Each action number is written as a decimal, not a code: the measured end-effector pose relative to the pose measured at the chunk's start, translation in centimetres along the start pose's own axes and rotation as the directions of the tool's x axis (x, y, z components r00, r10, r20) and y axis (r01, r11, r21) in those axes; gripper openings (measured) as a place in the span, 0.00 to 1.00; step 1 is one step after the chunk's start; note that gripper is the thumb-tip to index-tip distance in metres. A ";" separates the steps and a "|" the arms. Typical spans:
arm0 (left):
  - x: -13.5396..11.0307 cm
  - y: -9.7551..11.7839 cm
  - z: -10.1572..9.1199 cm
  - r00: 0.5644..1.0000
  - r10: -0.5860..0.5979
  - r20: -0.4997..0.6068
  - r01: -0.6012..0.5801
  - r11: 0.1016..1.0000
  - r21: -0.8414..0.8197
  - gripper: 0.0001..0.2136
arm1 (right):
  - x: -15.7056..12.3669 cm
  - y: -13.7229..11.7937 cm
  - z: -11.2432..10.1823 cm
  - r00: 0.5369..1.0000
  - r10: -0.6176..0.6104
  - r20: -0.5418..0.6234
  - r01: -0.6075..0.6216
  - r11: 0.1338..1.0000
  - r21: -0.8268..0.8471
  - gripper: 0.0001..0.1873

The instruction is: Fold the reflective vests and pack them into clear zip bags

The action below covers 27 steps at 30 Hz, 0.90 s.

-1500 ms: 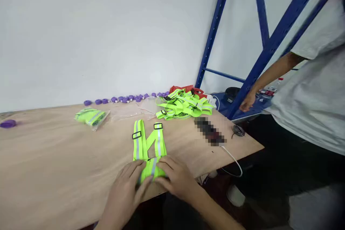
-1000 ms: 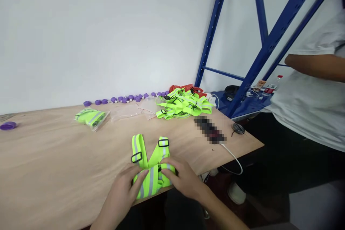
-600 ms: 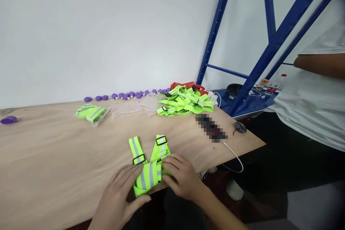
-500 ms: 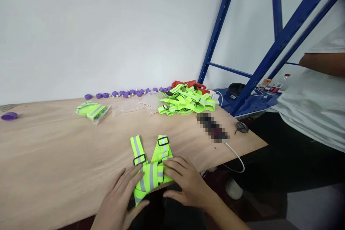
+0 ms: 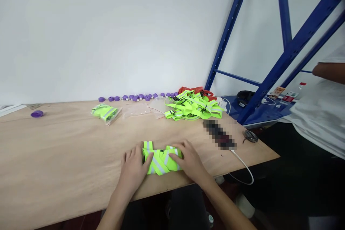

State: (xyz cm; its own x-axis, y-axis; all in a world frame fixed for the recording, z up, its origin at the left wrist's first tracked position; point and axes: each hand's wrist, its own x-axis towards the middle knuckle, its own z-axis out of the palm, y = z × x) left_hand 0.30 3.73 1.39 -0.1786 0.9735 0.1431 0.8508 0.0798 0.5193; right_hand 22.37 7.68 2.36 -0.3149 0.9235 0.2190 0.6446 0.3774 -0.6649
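Neon-yellow folded vest (image 5: 161,160), left hand (image 5: 134,168) and right hand (image 5: 189,160) pressing it flat, fingers spread

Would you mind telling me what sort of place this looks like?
Probably a small packing workshop or storeroom: a plywood table, blue racking, a pile of vests and one bagged vest.

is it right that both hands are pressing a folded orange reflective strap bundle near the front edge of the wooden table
Not quite: the strap bundle is neon yellow-green with grey stripes, not orange. The head view shows the left hand and right hand on it near the wooden table's front edge.
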 end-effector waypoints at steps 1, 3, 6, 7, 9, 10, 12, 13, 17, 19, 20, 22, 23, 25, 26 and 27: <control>0.3 0.1 0.5 1.000 -0.014 -0.016 0.015 1.000 0.021 0.24 | 0.3 0.2 0.3 0.997 -0.004 -0.072 -0.003 0.995 -0.100 0.16; 0.3 0.4 1.3 0.999 0.016 -0.051 -0.017 1.000 -0.021 0.22 | 0.5 0.4 1.1 0.984 -0.057 -0.171 0.011 0.966 -0.257 0.16; -0.5 1.3 2.1 0.982 0.127 -0.139 -0.157 0.960 -0.234 0.18 | 0.4 0.3 2.4 0.975 -0.123 -0.186 0.066 0.956 -0.287 0.11; -0.8 1.7 2.2 0.971 0.169 -0.170 -0.213 0.933 -0.290 0.17 | 0.5 0.2 2.8 0.977 -0.113 -0.179 0.068 0.969 -0.238 0.10; -1.5 2.3 2.4 0.940 0.263 -0.217 -0.324 0.884 -0.336 0.12 | 0.7 -0.1 3.3 0.985 -0.053 -0.165 0.043 0.997 -0.066 0.08; -1.7 2.6 2.4 0.922 0.313 -0.229 -0.376 0.865 -0.332 0.10 | 0.9 -0.2 3.5 0.988 -0.017 -0.153 0.024 0.999 0.045 0.08; -1.9 2.9 2.6 0.887 0.390 -0.246 -0.452 0.843 -0.291 0.09 | 1.1 -0.5 3.5 0.992 0.037 -0.122 -0.008 0.973 0.233 0.09; -1.9 3.0 2.6 0.877 0.407 -0.256 -0.468 0.846 -0.256 0.10 | 1.1 -0.5 3.5 0.993 0.044 -0.111 -0.010 0.958 0.288 0.09; -2.0 3.0 2.8 0.896 0.330 -0.295 -0.384 0.912 -0.144 0.09 | 0.5 -0.3 2.6 0.983 -0.182 -0.035 0.185 0.955 0.231 0.18; -2.1 3.1 2.6 0.903 0.298 -0.309 -0.365 0.913 -0.184 0.07 | 0.1 0.0 2.0 0.935 -0.348 0.071 0.339 0.934 0.114 0.37; -2.2 3.2 2.4 0.905 0.293 -0.308 -0.370 0.900 -0.232 0.06 | 0.0 0.2 1.8 0.906 -0.405 0.123 0.403 0.914 0.048 0.45; -2.3 3.4 2.0 0.918 0.268 -0.292 -0.366 0.856 -0.365 0.06 | 0.0 0.4 1.4 0.854 -0.486 0.186 0.505 0.860 -0.075 0.53; -2.3 3.5 1.8 0.929 0.244 -0.277 -0.347 0.832 -0.432 0.07 | 0.2 0.5 1.3 0.834 -0.514 0.203 0.542 0.832 -0.119 0.53; -2.2 3.6 1.8 0.952 0.195 -0.235 -0.293 0.799 -0.526 0.09 | 0.6 0.5 1.2 0.799 -0.560 0.221 0.596 0.785 -0.169 0.49; -2.1 3.7 1.8 0.959 0.176 -0.221 -0.271 0.793 -0.546 0.08 | 0.9 0.5 1.2 0.782 -0.580 0.231 0.620 0.764 -0.179 0.49; -2.0 3.7 2.0 0.963 0.168 -0.212 -0.259 0.794 -0.550 0.07 | 1.2 0.6 1.2 0.765 -0.596 0.243 0.640 0.746 -0.185 0.49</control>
State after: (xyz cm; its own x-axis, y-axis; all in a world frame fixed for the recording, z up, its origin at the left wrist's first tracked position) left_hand 4.77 2.49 1.37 -0.1342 0.9051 0.4035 0.4498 -0.3072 0.8386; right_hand 21.56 8.92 1.37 -0.7945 0.4655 0.3899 0.4086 0.8849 -0.2238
